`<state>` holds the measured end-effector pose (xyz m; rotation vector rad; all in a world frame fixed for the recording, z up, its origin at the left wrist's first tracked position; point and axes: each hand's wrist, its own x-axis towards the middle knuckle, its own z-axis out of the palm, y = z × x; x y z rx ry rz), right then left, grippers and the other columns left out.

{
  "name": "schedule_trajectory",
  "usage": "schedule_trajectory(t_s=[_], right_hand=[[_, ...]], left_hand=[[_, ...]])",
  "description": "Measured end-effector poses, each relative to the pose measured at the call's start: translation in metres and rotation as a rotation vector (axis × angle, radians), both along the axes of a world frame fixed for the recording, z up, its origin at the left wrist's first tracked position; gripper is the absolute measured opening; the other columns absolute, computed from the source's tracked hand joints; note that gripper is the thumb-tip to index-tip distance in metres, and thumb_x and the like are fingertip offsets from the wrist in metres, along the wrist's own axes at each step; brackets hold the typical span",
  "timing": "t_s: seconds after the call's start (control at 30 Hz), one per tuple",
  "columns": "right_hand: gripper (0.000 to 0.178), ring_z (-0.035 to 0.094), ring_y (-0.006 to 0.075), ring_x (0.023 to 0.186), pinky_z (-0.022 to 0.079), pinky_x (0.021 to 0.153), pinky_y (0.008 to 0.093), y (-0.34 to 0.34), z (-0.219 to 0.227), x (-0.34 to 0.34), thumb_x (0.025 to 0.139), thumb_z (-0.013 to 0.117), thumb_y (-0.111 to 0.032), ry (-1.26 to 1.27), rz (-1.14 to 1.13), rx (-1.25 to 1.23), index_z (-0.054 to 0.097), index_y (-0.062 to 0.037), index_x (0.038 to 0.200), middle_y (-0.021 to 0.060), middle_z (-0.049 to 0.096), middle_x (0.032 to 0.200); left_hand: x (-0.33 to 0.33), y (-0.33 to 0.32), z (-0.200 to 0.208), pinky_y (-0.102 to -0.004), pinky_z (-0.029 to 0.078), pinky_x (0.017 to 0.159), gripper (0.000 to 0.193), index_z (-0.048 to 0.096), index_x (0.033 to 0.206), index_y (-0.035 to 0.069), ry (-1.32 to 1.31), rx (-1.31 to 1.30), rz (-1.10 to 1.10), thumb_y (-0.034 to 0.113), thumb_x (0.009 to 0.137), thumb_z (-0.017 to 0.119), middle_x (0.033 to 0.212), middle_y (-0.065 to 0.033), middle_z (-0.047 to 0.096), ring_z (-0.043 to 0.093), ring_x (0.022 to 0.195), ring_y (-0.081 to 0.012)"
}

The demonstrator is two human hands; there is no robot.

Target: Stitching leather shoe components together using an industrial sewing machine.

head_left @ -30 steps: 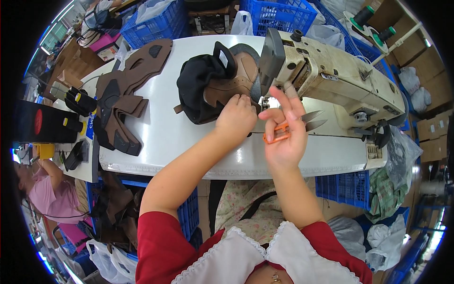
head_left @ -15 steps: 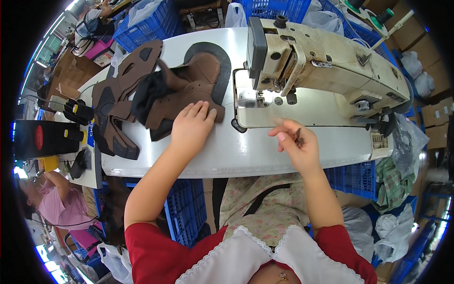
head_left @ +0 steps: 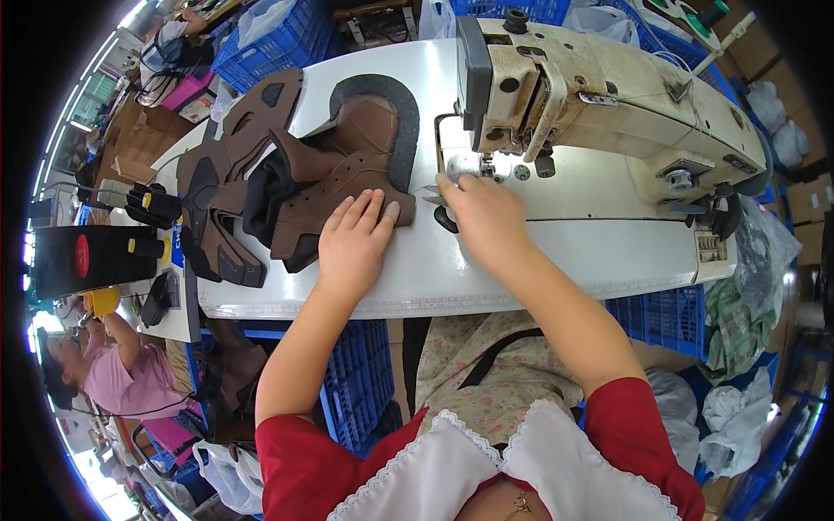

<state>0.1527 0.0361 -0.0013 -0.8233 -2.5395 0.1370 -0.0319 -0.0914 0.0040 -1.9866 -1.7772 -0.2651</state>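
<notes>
Sleeves: red, with a white lace collar, at the lower edge.
Left hand [head_left: 354, 239]: lay flat on the brown shoe upper [head_left: 334, 187], fingers [head_left: 369, 208] stretched and released, pressing it on the counter [head_left: 521, 252].
Right hand [head_left: 486, 213]: rested on the counter just before the sewing machine [head_left: 608, 95]; fingers bent down near the needle plate [head_left: 465, 165], and I cannot tell if they grasped something. A small metal tip [head_left: 430, 196] showed beside the hand, touching or almost touching it.
Shoe upper: brown leather with a dark grey border, lay left of the machine head, partly under the left hand.
Pile [head_left: 217, 200]: more brown and black cut pieces lay further left on the counter, touching the upper.
Crates [head_left: 287, 35]: blue plastic, behind the counter and also under it.
Other person [head_left: 113, 365]: in a pink shirt, sat at far left, well apart.
</notes>
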Motion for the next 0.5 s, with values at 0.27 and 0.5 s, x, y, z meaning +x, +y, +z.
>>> schedule_trajectory(t_s=[0.27, 0.5], right_hand=[[0.039, 0.066, 0.0232, 0.077, 0.053, 0.066, 0.0373, 0.001, 0.004, -0.017, 0.078, 0.064, -0.008, -0.099, 0.021, 0.035, 0.069, -0.0135, 0.116, 0.0045, 0.062, 0.079], [0.018, 0.068, 0.0236, 0.076, 0.054, 0.064, 0.039, 0.009, -0.001, -0.016, 0.081, 0.062, -0.011, -0.053, 0.079, 0.021, 0.067, -0.0107, 0.098, 0.0049, 0.064, 0.079]], left_hand=[[0.002, 0.0, -0.003, -0.0406, 0.045, 0.104, 0.04, 0.069, 0.115, 0.012, -0.011, 0.013, 0.028, 0.007, 0.076, 0.059, 0.123, -0.0083, 0.068, 0.061, 0.119, -0.0228], [0.005, 0.001, 0.0, -0.0415, 0.045, 0.104, 0.039, 0.069, 0.115, 0.011, -0.03, 0.025, 0.026, 0.008, 0.078, 0.058, 0.122, -0.0106, 0.068, 0.061, 0.118, -0.0244]])
